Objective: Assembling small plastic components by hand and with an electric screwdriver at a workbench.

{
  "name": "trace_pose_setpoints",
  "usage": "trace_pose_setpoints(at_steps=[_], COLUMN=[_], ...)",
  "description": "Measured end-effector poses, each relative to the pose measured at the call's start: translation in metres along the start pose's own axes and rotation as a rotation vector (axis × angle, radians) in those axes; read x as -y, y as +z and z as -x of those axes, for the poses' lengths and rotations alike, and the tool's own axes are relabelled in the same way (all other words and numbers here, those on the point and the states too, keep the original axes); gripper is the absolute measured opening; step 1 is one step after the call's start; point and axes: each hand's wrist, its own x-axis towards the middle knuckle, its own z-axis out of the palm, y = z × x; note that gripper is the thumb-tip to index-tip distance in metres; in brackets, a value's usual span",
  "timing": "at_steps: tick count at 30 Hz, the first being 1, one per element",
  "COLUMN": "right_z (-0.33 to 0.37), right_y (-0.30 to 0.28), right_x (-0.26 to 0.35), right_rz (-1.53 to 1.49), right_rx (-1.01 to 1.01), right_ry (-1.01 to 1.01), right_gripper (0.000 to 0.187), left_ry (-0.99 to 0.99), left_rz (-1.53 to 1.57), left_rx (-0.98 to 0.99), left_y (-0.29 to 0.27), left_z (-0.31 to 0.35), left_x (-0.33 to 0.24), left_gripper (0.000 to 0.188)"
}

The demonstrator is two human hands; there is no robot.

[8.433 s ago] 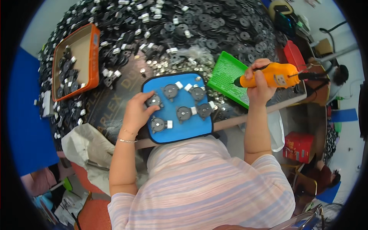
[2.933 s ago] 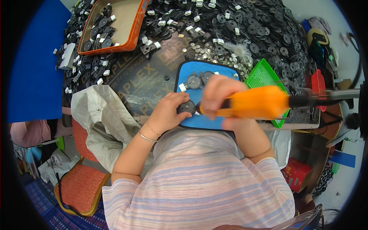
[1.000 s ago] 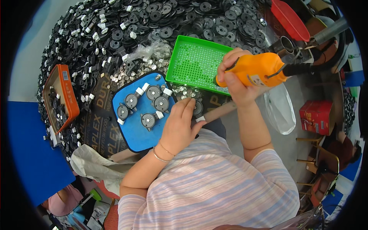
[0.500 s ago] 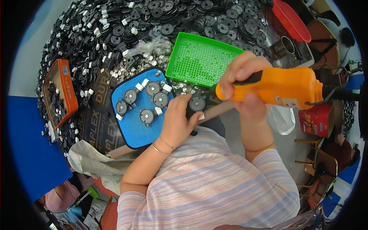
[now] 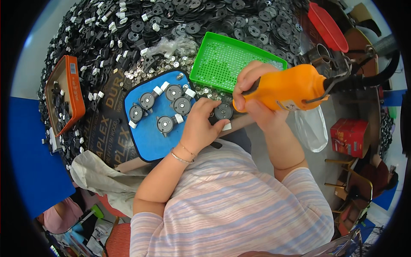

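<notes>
My left hand (image 5: pixel 200 125) is curled around the side of a dark caster wheel (image 5: pixel 223 112) with a white tab, at the table's near edge. In my right hand (image 5: pixel 266 115) is an orange electric screwdriver (image 5: pixel 293 88), gripped around its body. Its nose points left and sits just beside the top of that wheel; the bit is hard to make out. Several similar caster wheels (image 5: pixel 165 124) with white tabs lie on a blue mat (image 5: pixel 147 147) to the left of my left hand. A small metal piece (image 5: pixel 180 76) rests at the mat's far corner.
A green perforated tray (image 5: pixel 222 58) stands beyond my hands, with small metal caps (image 5: pixel 173 64) around it. Heaps of black discs (image 5: pixel 252 31) and black parts cover the far table. An orange box (image 5: pixel 77 100) is at left, a red tray (image 5: pixel 327 28) at far right.
The screwdriver and my right hand have moved left, bringing its nose closer to the caster wheel. My left hand keeps its hold on the wheel. The view has shifted slightly.
</notes>
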Motion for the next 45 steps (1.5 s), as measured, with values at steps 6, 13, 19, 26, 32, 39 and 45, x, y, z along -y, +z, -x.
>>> trace_pose_setpoints(at_steps=[6,13,19,26,32,39,45], right_z=[0.002,-0.001,-0.03,-0.022,-0.024,-0.025,-0.024], right_y=[0.005,0.003,-0.015,-0.029,-0.026,-0.022,-0.019], right_x=[-0.017,-0.017,0.011,-0.02,-0.032,-0.034,-0.034], right_rz=[-0.082,-0.151,-0.239,-0.032,-0.012,-0.008,-0.047], right_rx=[-0.103,-0.057,-0.013,-0.167,-0.161,-0.18,-0.207], right_ry=[0.008,0.036,-0.174,-0.011,0.014,-0.053,0.005], right_gripper=[0.027,0.031,0.023,0.022,0.022,0.02,0.019], left_ry=[-0.023,-0.001,0.045,0.074,0.101,0.117,0.122], left_rz=[-0.027,-0.065,-0.022,-0.033,-0.051,-0.043,-0.047], left_rx=[0.02,0.024,-0.039,-0.056,-0.073,-0.078,-0.076], left_y=[0.0,0.001,0.005,0.006,0.007,0.006,0.006], left_z=[-0.001,0.0,0.004,0.005,0.005,0.004,0.005], left_x=[-0.001,0.0,0.008,0.008,0.011,0.011,0.011], left_gripper=[0.045,0.044,0.044,0.046,0.047,0.047,0.047])
